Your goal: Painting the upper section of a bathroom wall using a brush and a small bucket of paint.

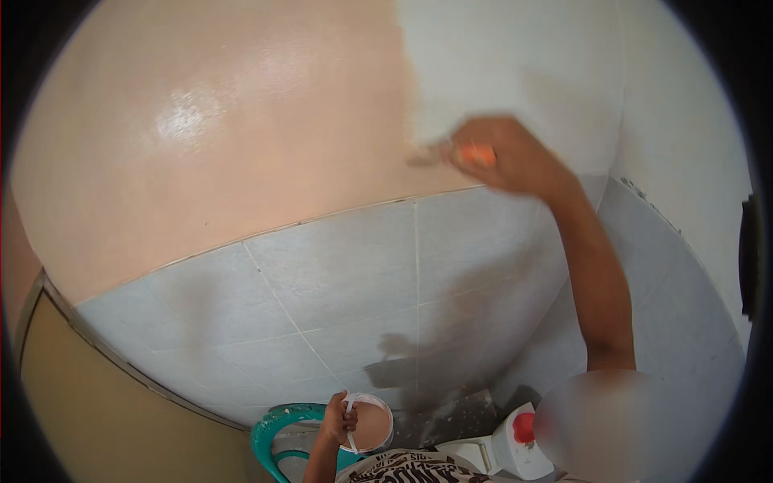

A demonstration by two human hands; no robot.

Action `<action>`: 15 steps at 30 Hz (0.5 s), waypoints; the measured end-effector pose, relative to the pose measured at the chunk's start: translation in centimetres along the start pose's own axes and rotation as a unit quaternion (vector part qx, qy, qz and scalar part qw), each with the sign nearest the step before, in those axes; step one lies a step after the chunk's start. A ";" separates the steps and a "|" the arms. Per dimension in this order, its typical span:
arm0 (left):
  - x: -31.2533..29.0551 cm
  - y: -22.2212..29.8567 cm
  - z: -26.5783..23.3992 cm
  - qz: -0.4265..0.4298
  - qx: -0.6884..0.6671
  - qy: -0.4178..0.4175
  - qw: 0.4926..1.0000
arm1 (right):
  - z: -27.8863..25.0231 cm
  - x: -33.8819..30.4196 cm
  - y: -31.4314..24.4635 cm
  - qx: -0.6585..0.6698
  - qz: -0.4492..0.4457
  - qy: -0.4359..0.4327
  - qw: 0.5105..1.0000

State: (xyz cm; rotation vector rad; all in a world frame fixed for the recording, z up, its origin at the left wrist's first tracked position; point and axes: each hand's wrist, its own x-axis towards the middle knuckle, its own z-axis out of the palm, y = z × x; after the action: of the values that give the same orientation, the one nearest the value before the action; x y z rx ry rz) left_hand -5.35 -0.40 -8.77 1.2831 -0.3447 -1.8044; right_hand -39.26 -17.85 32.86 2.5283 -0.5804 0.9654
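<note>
My right hand [506, 157] is closed round the orange handle [477, 154] of a paintbrush. Its bristles [422, 156] touch the wall at the border where peach paint [266, 121] meets the white part [507, 56]. The brush is slightly smeared by motion. Low in the view, my left hand [340, 419] grips the white handle of a paint bucket [390, 419]. Peach paint fills part of that bucket, and its surface shows from above.
Grey-blue tiles [346, 258] cover the lower wall. A green plastic chair [264, 431] stands beside the bucket. To the right of it is a white toilet [515, 463] with a red item [523, 427] on it. A tan door [88, 386] is at the left, a dark object [749, 258] at the far right.
</note>
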 end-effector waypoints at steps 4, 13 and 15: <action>-0.7 -0.6 0.6 -0.001 0.038 0.004 0.999 | -6.3 5.7 2.7 -0.162 -0.101 0.202 0.961; -0.4 0.1 -0.8 0.053 -0.009 0.055 0.997 | 2.5 -1.5 -1.2 -0.186 -0.093 0.102 0.973; -1.6 1.4 1.7 0.074 0.006 0.076 0.994 | 3.8 -6.3 -1.4 -0.167 -0.116 0.175 0.963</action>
State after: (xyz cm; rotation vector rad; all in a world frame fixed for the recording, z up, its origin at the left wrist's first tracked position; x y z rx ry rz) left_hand -5.98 -0.35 -6.14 1.3575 -0.3563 -1.5729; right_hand -40.79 -16.94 25.55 2.0133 -0.3004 1.0873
